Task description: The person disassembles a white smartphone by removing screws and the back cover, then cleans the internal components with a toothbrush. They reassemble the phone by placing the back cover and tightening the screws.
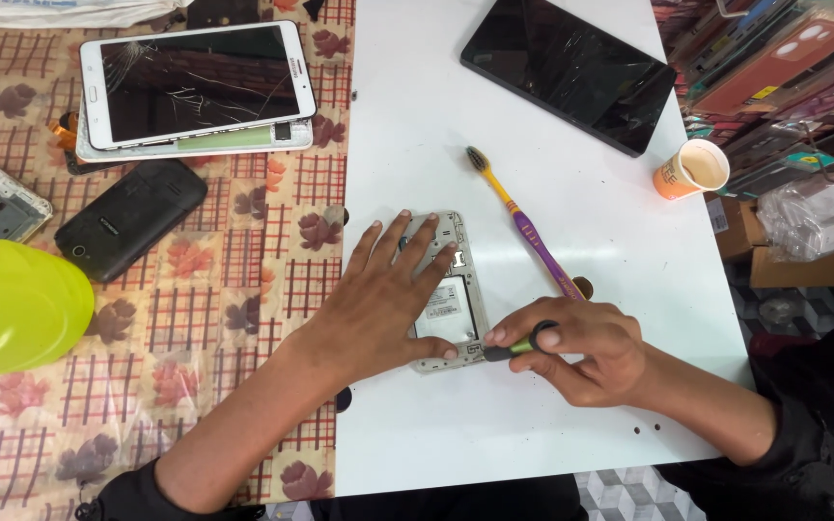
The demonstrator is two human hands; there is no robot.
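Bench [533, 425] surface is white board, adjoining a patterned cloth [224, 289] on the left. A black tablet [571, 68] lies at the far edge; a white tablet with cracked screen [195, 82] rests on the cloth, a black phone [132, 217] near it. An opened phone chassis [451, 309], back cover off, lies face down at the bench centre. Left hand [378, 309] lies flat on it, fingers [407, 246] spread, pinning it down. Right hand [581, 347] pinches a small green-handled screwdriver [518, 345], its tip at the chassis lower corner; contact with a screw appears likely but is too small to confirm. A yellow-and-purple toothbrush [523, 227] lies just beside the chassis, an orange paper cup [692, 169] well apart.
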